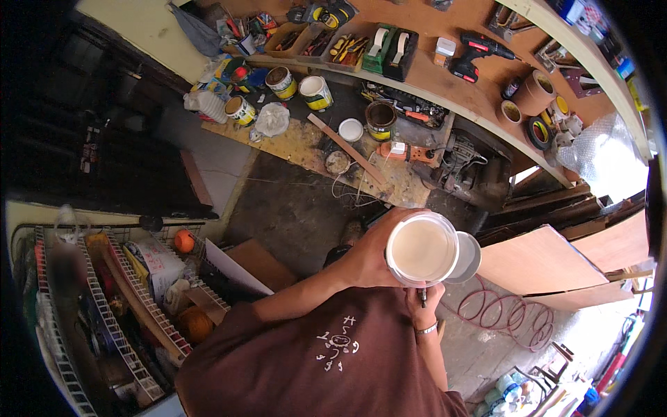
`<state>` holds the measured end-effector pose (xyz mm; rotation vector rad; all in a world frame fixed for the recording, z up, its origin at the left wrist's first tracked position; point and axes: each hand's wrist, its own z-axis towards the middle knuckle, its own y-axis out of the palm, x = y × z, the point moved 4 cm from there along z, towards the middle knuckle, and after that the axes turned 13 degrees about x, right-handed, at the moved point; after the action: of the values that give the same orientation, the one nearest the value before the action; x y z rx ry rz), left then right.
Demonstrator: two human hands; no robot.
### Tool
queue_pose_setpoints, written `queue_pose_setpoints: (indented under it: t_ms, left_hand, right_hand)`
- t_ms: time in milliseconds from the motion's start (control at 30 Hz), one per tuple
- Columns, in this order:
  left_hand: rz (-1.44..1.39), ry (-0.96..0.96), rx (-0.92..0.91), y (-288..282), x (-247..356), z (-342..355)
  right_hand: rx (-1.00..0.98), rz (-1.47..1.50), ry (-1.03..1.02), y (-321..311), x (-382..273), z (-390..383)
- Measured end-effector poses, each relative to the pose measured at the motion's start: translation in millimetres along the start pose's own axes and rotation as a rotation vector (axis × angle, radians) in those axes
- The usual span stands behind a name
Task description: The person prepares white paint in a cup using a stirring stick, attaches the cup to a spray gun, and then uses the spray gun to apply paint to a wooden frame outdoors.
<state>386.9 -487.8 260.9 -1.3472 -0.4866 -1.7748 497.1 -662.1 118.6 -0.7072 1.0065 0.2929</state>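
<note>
My left hand [372, 251] is wrapped round the side of a round white plastic tub [453, 240], held up at chest height. Looking into its mouth I see a smooth cream-coloured surface; whether it is a paste or the bare bottom I cannot tell. A greyish round lid [470, 258] shows at the tub's right edge, partly hidden behind it. Just below the tub, my right hand [429, 307] is closed around a slim dark thing [422, 297], of which only a short end shows. A band circles that wrist.
Ahead, a low bench carries paint cans [316, 93], a wooden strip [346, 149] and an orange power tool [410, 152]. Above it a shelf holds a drill [478, 55]. Wire racks [132, 326] stand left; boards [538, 264] and a coiled red hose [511, 313] lie right.
</note>
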Motion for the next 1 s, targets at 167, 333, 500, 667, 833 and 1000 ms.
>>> queue_pose_setpoints:
  t_ms: [167,333,500,667,833,1000]
  left_hand:
    - [-0.119,-0.016,0.039,-38,-27,8]
    - [-0.239,-0.165,0.195,-103,-101,1]
    - [-0.057,-0.229,0.368,-191,-200,13]
    - [-0.044,-0.291,0.626,-289,-316,19]
    - [0.037,-0.363,0.853,-328,-418,20]
    - [0.095,-0.419,0.968,-337,-468,24]
  right_hand:
    - [0.083,-0.086,-0.056,31,-23,13]
    - [0.084,-0.085,0.033,68,-42,17]
    - [0.138,-0.09,0.254,79,-43,8]
    - [0.217,-0.164,0.161,102,-63,11]
    - [0.355,-0.115,0.065,100,-40,3]
    - [0.466,-0.166,0.167,103,-56,15]
